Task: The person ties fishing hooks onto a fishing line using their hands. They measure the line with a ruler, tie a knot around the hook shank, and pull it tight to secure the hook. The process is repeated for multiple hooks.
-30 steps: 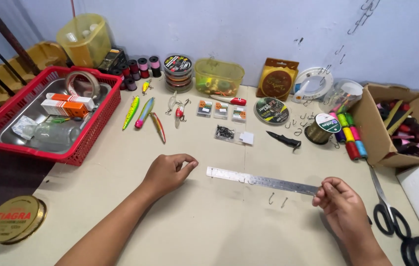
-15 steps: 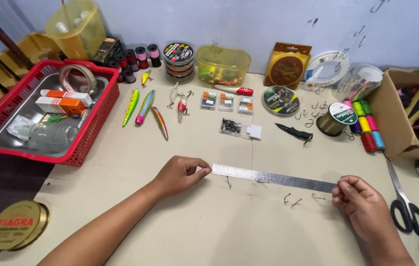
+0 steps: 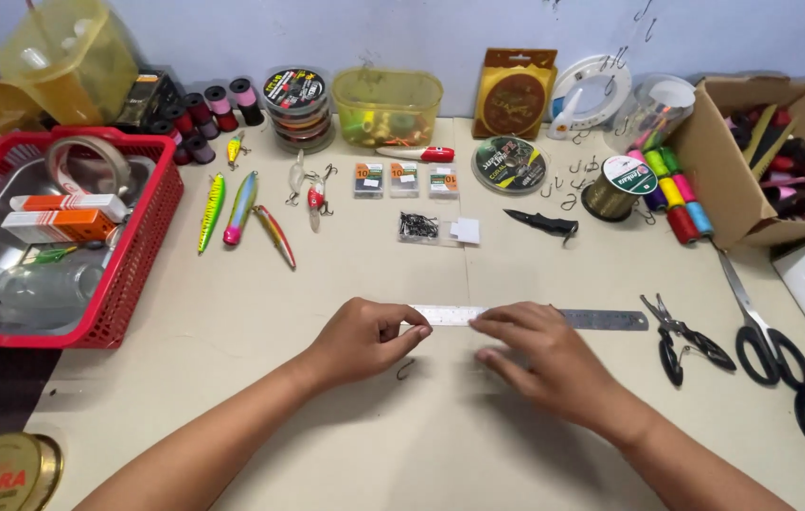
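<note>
Though flat, ruler point(image 3: 525, 317) btw fingers point(image 3: 414, 330)

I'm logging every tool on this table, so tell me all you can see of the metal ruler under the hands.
The ruler is a long, thin, flat strip that looks like steel, grey and shiny, with fine marks along its edge. It lies flat on the beige table, running left to right. The left hand pinches its left end; the right hand covers its middle. Its right end lies bare, close to the black pliers, apparently not touching. A small hook lies just in front of it.
</note>
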